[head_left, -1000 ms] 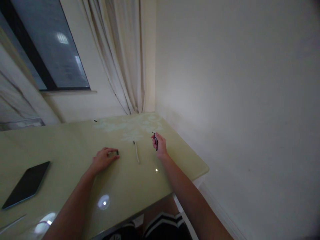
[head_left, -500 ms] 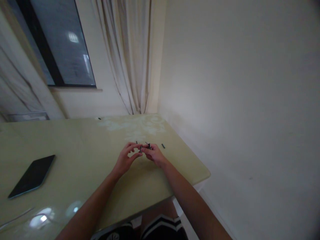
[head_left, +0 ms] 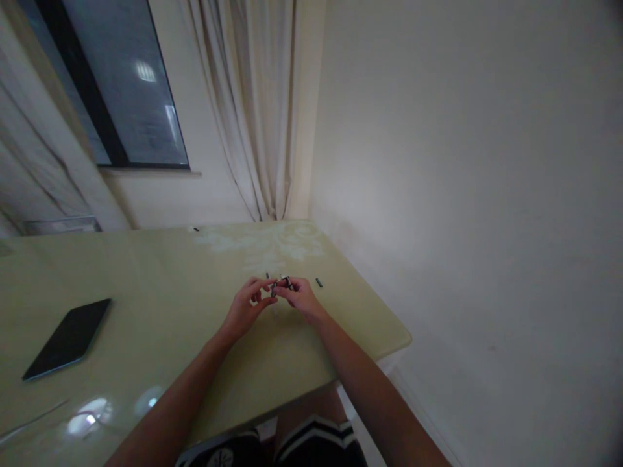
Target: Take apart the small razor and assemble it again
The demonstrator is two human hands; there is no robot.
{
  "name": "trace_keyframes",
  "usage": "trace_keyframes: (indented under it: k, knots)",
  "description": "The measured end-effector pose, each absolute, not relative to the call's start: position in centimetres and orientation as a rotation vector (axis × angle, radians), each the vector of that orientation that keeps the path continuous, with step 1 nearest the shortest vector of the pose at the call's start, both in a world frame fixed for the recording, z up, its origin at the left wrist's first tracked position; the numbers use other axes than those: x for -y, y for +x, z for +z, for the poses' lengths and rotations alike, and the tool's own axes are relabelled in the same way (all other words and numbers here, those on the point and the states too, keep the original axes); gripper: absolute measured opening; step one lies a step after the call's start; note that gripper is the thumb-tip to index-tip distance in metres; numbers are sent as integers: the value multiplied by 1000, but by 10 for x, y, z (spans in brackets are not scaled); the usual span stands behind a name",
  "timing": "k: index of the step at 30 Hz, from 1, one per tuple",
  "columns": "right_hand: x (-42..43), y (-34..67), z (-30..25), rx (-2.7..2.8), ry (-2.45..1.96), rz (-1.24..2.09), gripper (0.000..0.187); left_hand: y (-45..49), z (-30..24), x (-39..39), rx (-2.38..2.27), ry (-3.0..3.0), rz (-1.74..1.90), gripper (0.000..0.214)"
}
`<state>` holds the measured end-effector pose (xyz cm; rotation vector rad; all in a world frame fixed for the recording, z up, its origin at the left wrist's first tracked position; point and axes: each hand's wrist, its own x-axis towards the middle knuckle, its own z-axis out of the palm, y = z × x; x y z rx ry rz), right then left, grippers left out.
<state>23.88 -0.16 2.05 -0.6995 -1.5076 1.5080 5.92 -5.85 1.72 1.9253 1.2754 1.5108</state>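
Observation:
Above the right part of the table, my left hand (head_left: 247, 303) and my right hand (head_left: 300, 298) meet at the fingertips. Between them is a small dark piece with metallic-looking glints (head_left: 273, 289), pinched by the left thumb and fingers. A second small black-and-white piece (head_left: 287, 282) shows at the fingers of my right hand, which are closed round it. Whether the two pieces are joined cannot be made out. Just beyond the hands a small dark piece (head_left: 267, 275) lies on the table. To their right rests a short black bar (head_left: 318, 283).
A dark flat tablet-like device (head_left: 68, 338) lies on the pale green table (head_left: 160, 285) at left. A thin cable (head_left: 34, 420) runs at lower left. Another small black piece (head_left: 196, 229) is by the far edge. A wall (head_left: 462, 194) borders the right side.
Both hands stay together in nearly the same place. The held pieces have turned slightly between the fingers, and the whole view has shifted a little.

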Motion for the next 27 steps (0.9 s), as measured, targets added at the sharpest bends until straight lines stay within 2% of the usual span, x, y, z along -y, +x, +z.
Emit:
trace_keyframes:
  k: [6,11,14,18,21,25,27]
  knots:
    - [6,241,23,1484,-573,1755,43,58,15,58,-1166,1773,1534,41]
    - [5,242,21,1486,-540,1767,42,62,18,62,-1125,1673,1468,51]
    - [5,242,22,1555,-619,1518,36,62,24,65,-1199,1587,1421,61]
    - [7,243,22,1747,-702,1022,28,63,32,68,-1298,1475,1340,49]
    - [9,244,21,1875,-656,753,22,65,33,69,-1262,1420,1273,48]
    - [8,247,18,1985,-562,549,17,65,28,67,-1279,1332,1242,51]
    - [8,248,17,2030,-563,513,23,64,25,66,-1291,1305,1237,52]
